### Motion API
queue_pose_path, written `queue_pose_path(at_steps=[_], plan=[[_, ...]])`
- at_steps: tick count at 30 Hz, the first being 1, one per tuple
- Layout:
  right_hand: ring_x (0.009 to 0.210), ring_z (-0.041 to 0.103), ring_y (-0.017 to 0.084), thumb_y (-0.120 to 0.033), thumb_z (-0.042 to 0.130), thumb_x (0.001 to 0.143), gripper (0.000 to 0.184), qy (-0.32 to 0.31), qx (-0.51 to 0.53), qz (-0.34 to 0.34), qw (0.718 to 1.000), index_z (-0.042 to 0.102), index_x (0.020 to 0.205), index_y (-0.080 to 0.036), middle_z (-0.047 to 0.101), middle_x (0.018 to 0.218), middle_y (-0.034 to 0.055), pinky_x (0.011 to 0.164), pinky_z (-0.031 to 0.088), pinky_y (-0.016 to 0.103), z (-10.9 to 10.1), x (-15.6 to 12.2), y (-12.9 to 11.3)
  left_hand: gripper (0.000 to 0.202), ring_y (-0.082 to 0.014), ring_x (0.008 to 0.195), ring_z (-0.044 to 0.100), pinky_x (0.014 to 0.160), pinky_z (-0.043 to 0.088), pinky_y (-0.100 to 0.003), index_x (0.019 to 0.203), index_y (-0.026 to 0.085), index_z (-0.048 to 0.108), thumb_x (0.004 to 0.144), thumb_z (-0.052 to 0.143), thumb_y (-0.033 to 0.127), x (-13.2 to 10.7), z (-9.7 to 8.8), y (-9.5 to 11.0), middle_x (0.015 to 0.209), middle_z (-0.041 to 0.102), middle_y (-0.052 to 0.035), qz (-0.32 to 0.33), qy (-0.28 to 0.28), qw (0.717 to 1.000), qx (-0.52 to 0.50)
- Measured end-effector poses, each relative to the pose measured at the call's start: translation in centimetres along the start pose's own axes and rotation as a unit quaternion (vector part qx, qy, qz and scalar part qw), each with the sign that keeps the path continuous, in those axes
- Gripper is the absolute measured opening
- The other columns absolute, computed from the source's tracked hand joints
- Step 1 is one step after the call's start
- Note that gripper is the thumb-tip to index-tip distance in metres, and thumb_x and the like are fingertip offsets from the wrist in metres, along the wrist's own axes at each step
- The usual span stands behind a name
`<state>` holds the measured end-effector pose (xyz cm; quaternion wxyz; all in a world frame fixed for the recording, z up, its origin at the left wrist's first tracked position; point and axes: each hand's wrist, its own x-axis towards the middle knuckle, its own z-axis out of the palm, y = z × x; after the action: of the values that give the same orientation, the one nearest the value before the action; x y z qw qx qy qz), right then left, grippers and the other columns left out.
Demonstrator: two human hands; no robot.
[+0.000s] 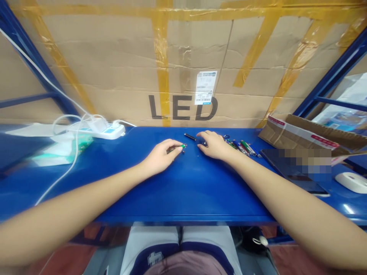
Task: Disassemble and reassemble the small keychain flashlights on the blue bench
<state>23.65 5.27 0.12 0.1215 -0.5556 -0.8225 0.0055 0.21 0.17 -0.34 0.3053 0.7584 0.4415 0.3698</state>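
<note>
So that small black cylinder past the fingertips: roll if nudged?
Probably yes: the black cylinder looks round and slim, lying flat on the smooth blue table. Likely light and stiff: the left hand pinches a similar green cylinder by fingertips.

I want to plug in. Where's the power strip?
Head view: the power strip lies back left on the blue table, by the cardboard.

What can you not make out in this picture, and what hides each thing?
Head view only:
1. Green-tipped item: mostly covered by the left hand.
2. Whatever the right hand touches: hidden under its fingers.
3. White label print: too small to read.
4. Dark flat slab: partly pixelated.
5. White object: cut off by the right edge.
</note>
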Motion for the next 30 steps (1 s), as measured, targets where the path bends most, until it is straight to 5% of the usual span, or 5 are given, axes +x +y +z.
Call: queue_pose_path(at_steps=[5, 14, 19, 25, 30], plan=[[0.120, 0.055, 0.033, -0.033, 0.058, 0.091, 0.027, -0.014, -0.024, 0.099, 0.995, 0.067, 0.111, -0.018, 0.064, 0.127, 0.0144, 0.098, 0.043, 0.046, -0.4, 0.5, 0.5, 0.027, -0.0195, 0.096, 0.063, 0.088, 0.049, -0.033, 0.106, 0.021, 0.075, 0.089, 0.061, 0.037, 0.6, -0.3, 0.7, 0.108, 0.069, -0.0076, 0.074, -0.015, 0.992, 0.105], [0.099, 0.065, 0.026, -0.024, 0.061, 0.086, 0.011, -0.020, 0.004, 0.104, 0.994, 0.068, 0.093, -0.020, 0.074, 0.104, 0.0094, 0.088, 0.044, 0.037, -1.0, 0.5, 1.0, 0.019, -0.0172, 0.077, 0.061, 0.076, 0.047, -0.031, 0.088, 0.018, 0.076, 0.071, 0.077, 0.025, 8.3, -0.6, -2.0, 0.088, 0.075, -0.0052, -0.004, -0.047, 0.992, 0.115], [0.093, 0.065, 0.022, -0.022, 0.061, 0.085, 0.012, -0.022, 0.032, 0.090, 0.995, 0.067, 0.094, -0.020, 0.073, 0.105, 0.0090, 0.081, 0.045, 0.032, -1.3, 0.1, 0.5, 0.013, -0.0172, 0.071, 0.062, 0.072, 0.046, -0.031, 0.080, 0.018, 0.076, 0.067, 0.078, 0.020, 10.1, 0.0, -3.0, 0.080, 0.074, -0.0047, -0.011, -0.063, 0.990, 0.127], [0.091, 0.065, 0.021, -0.018, 0.058, 0.084, 0.013, -0.030, 0.044, 0.067, 0.996, 0.068, 0.092, -0.020, 0.073, 0.101, 0.0082, 0.078, 0.045, 0.031, -1.7, -0.1, 0.2, 0.029, -0.0228, 0.093, 0.064, 0.087, 0.048, -0.036, 0.098, 0.019, 0.075, 0.070, 0.077, 0.024, 11.2, -0.3, -2.9, 0.102, 0.073, -0.0081, 0.053, -0.088, 0.981, 0.167], [0.107, 0.060, 0.026, -0.030, 0.060, 0.088, 0.025, -0.011, 0.044, 0.060, 0.997, 0.065, 0.109, -0.019, 0.067, 0.114, 0.0125, 0.089, 0.045, 0.037, -1.2, -0.3, -0.1, 0.039, -0.0289, 0.112, 0.059, 0.101, 0.043, -0.043, 0.115, 0.021, 0.071, 0.078, 0.070, 0.034, 12.6, 0.3, -2.4, 0.116, 0.067, -0.0112, 0.133, -0.115, 0.949, 0.262]])
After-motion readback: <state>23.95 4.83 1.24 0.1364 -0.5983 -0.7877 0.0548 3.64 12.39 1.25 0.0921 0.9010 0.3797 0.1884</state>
